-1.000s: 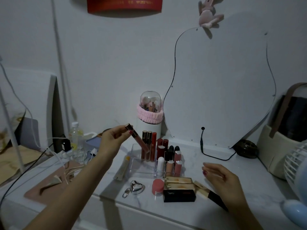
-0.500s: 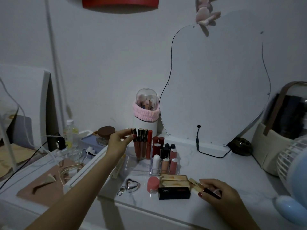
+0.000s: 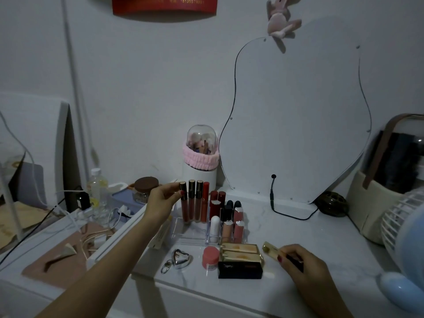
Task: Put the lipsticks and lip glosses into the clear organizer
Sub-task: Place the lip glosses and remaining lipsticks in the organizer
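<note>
The clear organizer (image 3: 183,235) stands mid-table and holds several upright lipsticks and glosses. My left hand (image 3: 161,200) pinches the cap of a brown lip gloss (image 3: 184,203) that stands upright at the left end of the back row, beside two more glosses (image 3: 195,201). My right hand (image 3: 302,265) lies on the table at the front right, closed on a gold-and-black lipstick (image 3: 273,251). Two gold lipsticks (image 3: 241,249) lie on a black box (image 3: 239,269) in front of the organizer.
A pink-capped jar (image 3: 210,258) and a silver heart keyring (image 3: 180,261) sit at the front. Behind stand a white brush holder with pink band (image 3: 200,161), a mirror (image 3: 298,115) with cable, a fan (image 3: 406,244) at right, a bottle (image 3: 97,191) and cables at left.
My left hand brought the tilted lip gloss down and stood it upright in the organizer's back row. My right hand moved onto the gold-and-black lipstick and closed on it.
</note>
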